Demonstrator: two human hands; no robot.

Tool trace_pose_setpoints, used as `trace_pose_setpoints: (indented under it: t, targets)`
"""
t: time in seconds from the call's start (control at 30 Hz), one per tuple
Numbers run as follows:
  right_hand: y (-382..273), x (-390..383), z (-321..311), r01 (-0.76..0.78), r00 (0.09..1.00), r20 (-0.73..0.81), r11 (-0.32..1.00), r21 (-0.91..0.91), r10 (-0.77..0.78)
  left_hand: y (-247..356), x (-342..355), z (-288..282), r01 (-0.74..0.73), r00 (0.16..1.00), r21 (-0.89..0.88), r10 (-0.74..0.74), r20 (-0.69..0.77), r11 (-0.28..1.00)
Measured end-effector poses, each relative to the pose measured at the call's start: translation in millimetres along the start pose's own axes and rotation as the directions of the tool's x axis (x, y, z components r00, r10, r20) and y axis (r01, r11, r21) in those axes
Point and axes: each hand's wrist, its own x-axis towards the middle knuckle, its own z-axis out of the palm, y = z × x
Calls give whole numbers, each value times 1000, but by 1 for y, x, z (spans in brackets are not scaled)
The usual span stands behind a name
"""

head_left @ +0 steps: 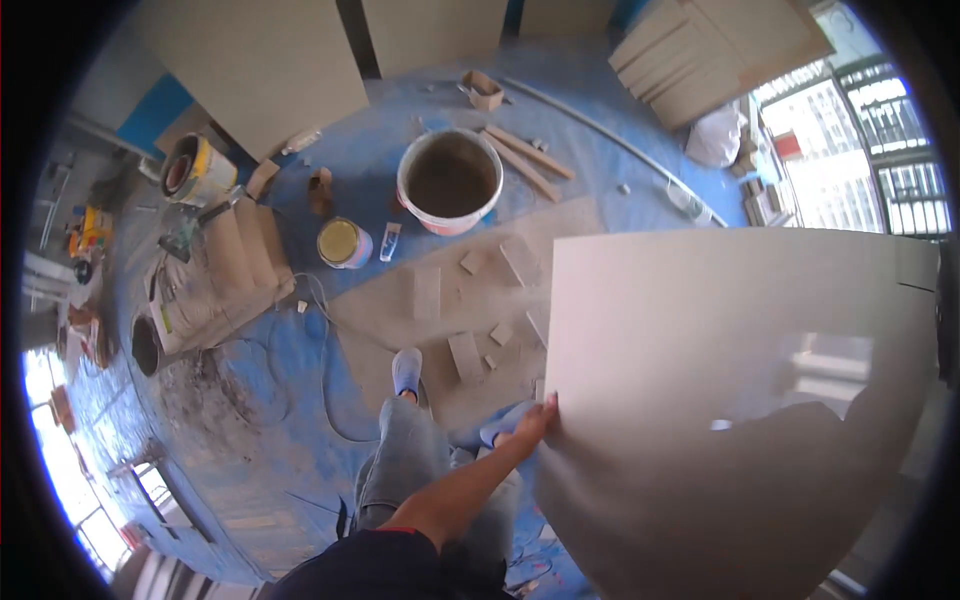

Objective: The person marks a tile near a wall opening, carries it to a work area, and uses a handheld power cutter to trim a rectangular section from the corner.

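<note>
My left hand [535,422] grips the left edge of a large glossy beige panel [700,310], its fingers at the edge and partly hidden behind it. The panel stands at an angle and fills much of the right side, reflecting bright window shapes. My right hand is not in view. Below, my feet in light slip-on shoes [406,372] stand by a dusty flattened brown sheet [380,305] with several small offcut pieces [463,355] on it.
A large bucket [449,210], a yellow-lidded can [343,245], wood strips [522,160], a long pipe [610,135] and a paper sack stack [235,250] lie ahead on the blue-covered floor [260,390]. A cable [325,360] crosses it. Boards [420,30] lean at the back.
</note>
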Motion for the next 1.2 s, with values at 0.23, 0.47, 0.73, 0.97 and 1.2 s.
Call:
trace_pose_setpoints:
  t: [0.23,0.47,0.73,0.97,1.2]
  targets:
    - [51,6,164,-431,857,-97,808,402,506,104,30,-156,203,909,302,-64,-412,931]
    - [124,22,520,-677,656,359,308,668,664,114,121,-319,406,840,711,72,-538,574]
    - [50,73,771,-631,418,592,-249,735,689,67,278,-397,250,868,893,323,-378,374]
    - [43,152,889,-663,423,661,-285,692,621,73,391,-439,64,888,917,396,-232,395]
    - [46,164,947,-437,465,648,-481,760,603,75,429,-412,1,872,916,449,-197,401]
